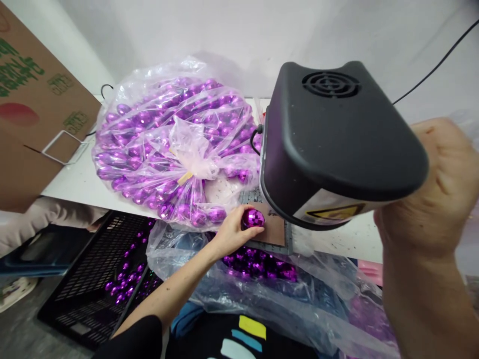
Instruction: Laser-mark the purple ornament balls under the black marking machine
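Note:
My left hand (236, 232) pinches a shiny purple faceted ball (253, 218) between thumb and fingers. The ball is over a brown board (272, 228) that lies on a dark grey plate (288, 237). At the right, my right hand (430, 184) is closed around the rear of a black device (348, 134), which has a round vent grille on top and a yellow warning label on its side. Its grip is partly hidden by the device. The device hangs above and to the right of the ball.
A knotted clear bag (194, 149) full of purple balls lies on the white table (80, 172). An opened plastic bag (179, 259) with more balls is below the table edge. At the left are a cardboard box (41, 89), a black crate (80, 294) and a person's sleeve (41, 227).

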`<action>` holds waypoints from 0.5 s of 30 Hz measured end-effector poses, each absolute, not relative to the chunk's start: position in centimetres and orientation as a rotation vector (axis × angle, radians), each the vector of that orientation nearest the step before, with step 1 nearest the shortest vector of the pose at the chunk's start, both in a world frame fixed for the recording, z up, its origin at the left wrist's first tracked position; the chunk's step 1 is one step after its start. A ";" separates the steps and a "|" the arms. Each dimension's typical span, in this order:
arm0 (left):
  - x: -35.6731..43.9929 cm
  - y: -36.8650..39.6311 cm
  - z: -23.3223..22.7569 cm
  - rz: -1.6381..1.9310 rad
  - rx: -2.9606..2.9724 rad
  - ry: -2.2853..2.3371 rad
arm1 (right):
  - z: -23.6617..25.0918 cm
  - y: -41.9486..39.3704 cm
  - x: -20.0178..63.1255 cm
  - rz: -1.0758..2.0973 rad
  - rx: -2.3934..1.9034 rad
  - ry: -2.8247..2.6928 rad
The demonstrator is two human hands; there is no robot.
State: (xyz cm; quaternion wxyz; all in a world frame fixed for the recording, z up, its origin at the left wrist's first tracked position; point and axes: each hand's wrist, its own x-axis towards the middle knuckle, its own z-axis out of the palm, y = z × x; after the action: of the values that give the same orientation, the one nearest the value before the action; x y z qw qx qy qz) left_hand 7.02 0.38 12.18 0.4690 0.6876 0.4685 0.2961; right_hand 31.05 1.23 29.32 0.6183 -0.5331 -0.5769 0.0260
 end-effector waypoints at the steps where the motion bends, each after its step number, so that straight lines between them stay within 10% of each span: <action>1: 7.2 0.4 12.0 0.741 1.727 1.151 | 29.3 1.3 31.0 0.058 -1.224 -1.324; 15: 10.2 1.0 12.5 0.688 1.967 1.300 | 29.6 0.7 30.6 0.044 -1.225 -1.389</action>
State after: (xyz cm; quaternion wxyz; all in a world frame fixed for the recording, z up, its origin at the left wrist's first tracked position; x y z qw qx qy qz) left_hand 10.22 0.98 12.45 0.3361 0.7543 0.4986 0.2636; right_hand 30.62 0.71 29.65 0.6009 -0.5284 -0.5994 0.0190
